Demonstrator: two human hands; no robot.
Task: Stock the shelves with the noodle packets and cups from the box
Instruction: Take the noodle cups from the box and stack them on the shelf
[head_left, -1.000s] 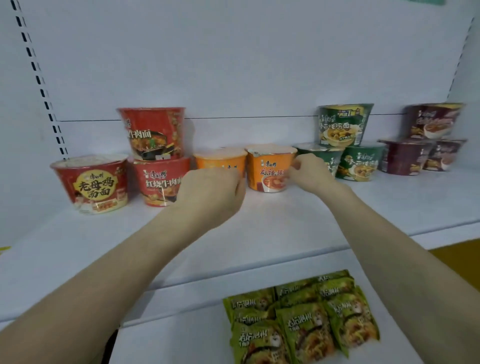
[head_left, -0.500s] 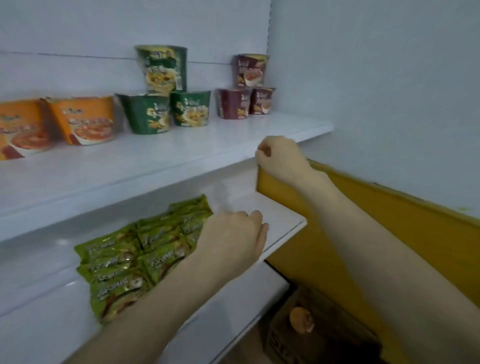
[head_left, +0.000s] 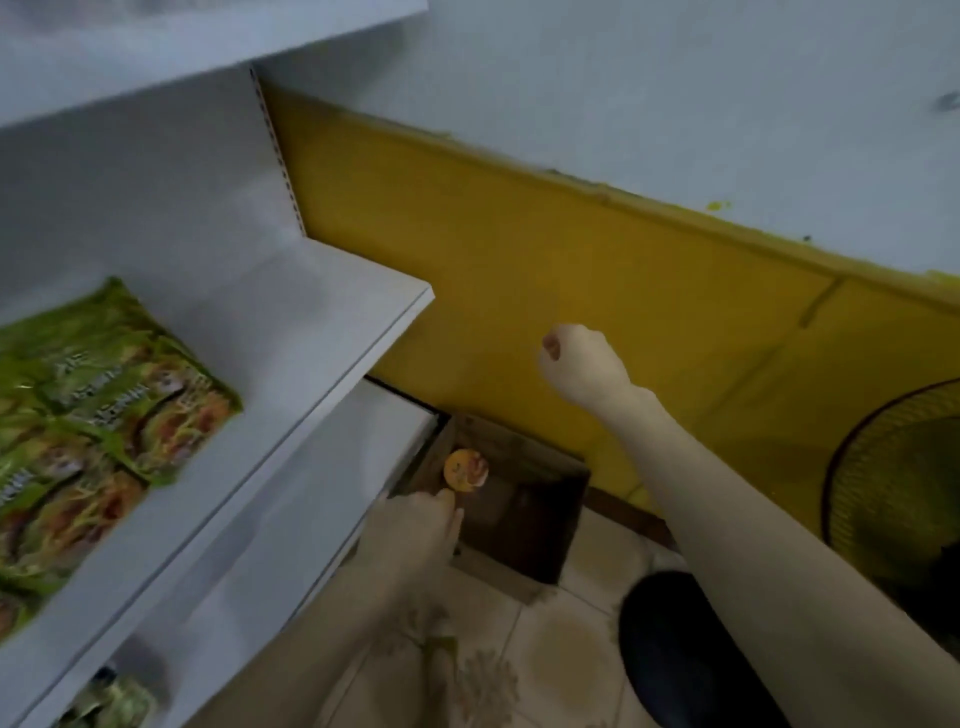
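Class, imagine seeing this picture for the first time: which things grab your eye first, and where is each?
The yellow wall panel fills the middle and right. Bright green noodle packets lie on the white shelf at left. Low in the centre, an orange-lidded cup sits in the cardboard box on the floor, the left hand near it.

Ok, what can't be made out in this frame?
All in the head view:
Cardboard box: its interior is in shadow, and only one orange cup lid shows.
Left hand: seen from behind, so how its fingers lie is unclear.
Green noodle packets: motion-blurred and cut by the left edge; print unreadable.
Fan: cut by the right edge.
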